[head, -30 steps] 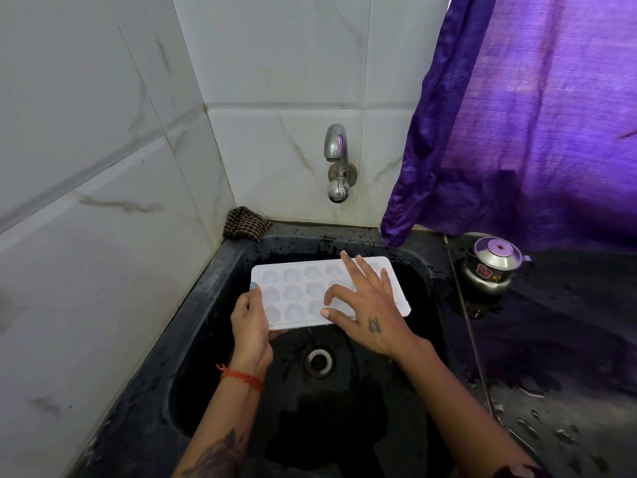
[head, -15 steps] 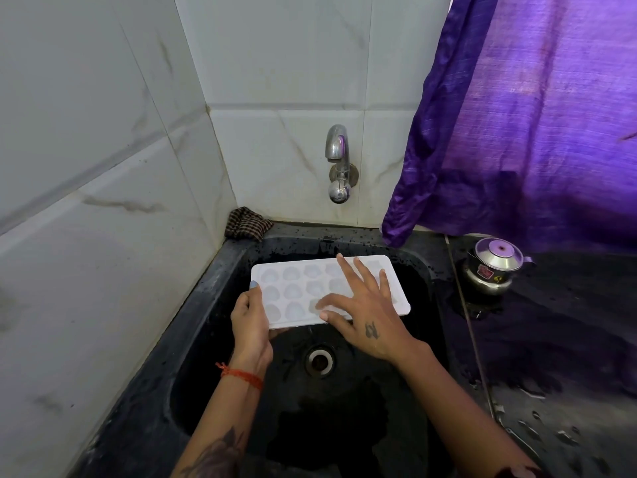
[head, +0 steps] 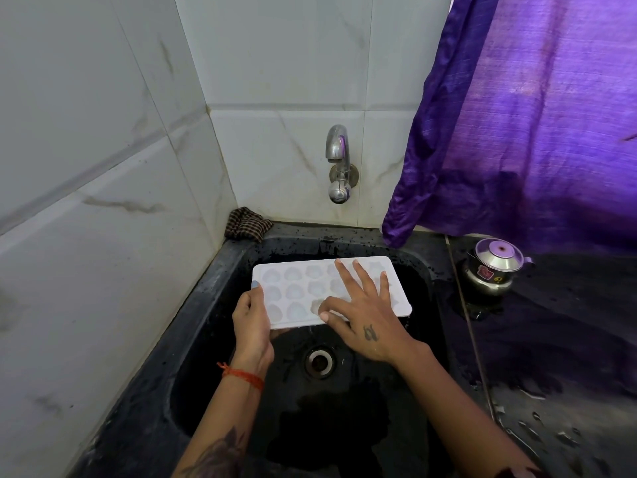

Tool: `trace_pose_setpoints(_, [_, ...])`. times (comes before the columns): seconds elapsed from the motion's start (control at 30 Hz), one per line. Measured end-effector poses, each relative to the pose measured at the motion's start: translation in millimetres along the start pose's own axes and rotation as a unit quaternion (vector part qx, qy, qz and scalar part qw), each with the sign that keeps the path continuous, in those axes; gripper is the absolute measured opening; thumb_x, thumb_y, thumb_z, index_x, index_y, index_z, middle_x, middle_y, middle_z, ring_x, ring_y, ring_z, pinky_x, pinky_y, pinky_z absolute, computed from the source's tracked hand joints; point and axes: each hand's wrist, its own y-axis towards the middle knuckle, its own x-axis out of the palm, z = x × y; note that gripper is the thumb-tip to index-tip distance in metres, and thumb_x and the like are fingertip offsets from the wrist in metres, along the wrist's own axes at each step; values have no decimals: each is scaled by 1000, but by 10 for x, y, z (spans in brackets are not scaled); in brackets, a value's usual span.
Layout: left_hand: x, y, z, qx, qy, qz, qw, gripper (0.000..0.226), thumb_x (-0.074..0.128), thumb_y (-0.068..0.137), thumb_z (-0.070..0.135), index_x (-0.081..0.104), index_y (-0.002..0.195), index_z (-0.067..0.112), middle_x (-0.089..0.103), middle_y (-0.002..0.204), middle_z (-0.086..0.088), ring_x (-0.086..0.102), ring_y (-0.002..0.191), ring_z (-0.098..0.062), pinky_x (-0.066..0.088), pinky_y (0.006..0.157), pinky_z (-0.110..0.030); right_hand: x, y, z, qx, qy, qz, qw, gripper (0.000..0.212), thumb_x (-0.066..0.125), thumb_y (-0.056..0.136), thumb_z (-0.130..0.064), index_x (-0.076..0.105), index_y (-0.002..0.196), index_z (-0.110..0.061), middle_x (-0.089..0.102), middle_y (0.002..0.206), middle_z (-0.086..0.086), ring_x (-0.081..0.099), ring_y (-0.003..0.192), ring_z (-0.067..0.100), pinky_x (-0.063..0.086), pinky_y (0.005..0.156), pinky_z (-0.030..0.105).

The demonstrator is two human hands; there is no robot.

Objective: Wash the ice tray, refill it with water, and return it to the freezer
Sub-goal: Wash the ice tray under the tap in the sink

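Rubbing fingers have slid slightly across the white ice tray: right hand lies spread flat on it, left hand pinches its near-left edge over the sink. Washing seems underway; refilling and freezing remain.

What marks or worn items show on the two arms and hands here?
Both forearms are bare, no sleeves. The left wrist wears an orange-red thread band, and a dark tattoo covers the left forearm. The right hand has a small dark tattoo on its back.
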Motion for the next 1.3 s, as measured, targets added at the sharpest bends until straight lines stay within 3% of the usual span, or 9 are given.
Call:
trace_pose_setpoints(0.17, [-19,20,-9,-2,11,9,1000,29,47,97,37,50,76,16,59,85,-8,58,83,-26,52,83,-52,-17,-8,-28,0,18,-26,1000,57,10,87,-65,50,124,-49,-15,159,-2,-23,144,25,-21,110,56])
trace_pose_setpoints(0.3, [-19,2,-9,-2,8,6,1000,30,46,97,38,50,78,15,60,84,-5,60,76,-21,54,76,-45,-63,-9,-28,5,42,-48,998,34,32,97,-55,55,120,-50,-16,159,-3,-25,144,23,-20,111,56])
trace_pose_setpoints(0.53, [-15,-15,-20,-6,7,2,1000,30,46,97,36,50,78,15,59,82,-2,59,74,-18,53,77,-45,-58,-17,11,3,50,-30,998,28,39,95,-54,62,106,-43,-14,160,-5,-24,144,23,-22,110,54])
trace_pose_setpoints(0.67, [-4,-20,-31,0,11,3,1000,29,46,97,36,51,79,15,60,84,-3,60,75,-19,54,76,-44,-28,-14,36,2,29,-21,999,28,37,95,-55,61,103,-41,-14,160,-5,-25,144,23,-24,109,53])
trace_pose_setpoints(0.83, [6,-31,-11,8,7,0,1000,29,46,97,37,51,79,14,61,84,-4,60,75,-20,54,77,-45,-21,-21,21,3,73,7,997,52,21,82,-68,58,106,-40,-10,160,-4,-19,146,21,-18,112,52])
trace_pose_setpoints(1.1, [33,-58,-1,12,7,-13,1000,30,45,98,38,53,81,14,63,83,-5,62,73,-20,54,78,-47,-70,59,-171,-30,82,17,996,53,20,84,-66,57,114,-44,-9,160,-4,-18,146,20,-17,112,52])
trace_pose_setpoints(1.3, [33,-98,-27,15,3,-19,1000,27,44,98,35,53,84,15,63,84,-4,62,71,-18,53,64,-36,-82,110,-238,-38,68,1,997,28,40,95,-54,59,112,-42,-11,160,-2,-22,145,23,-20,110,53])
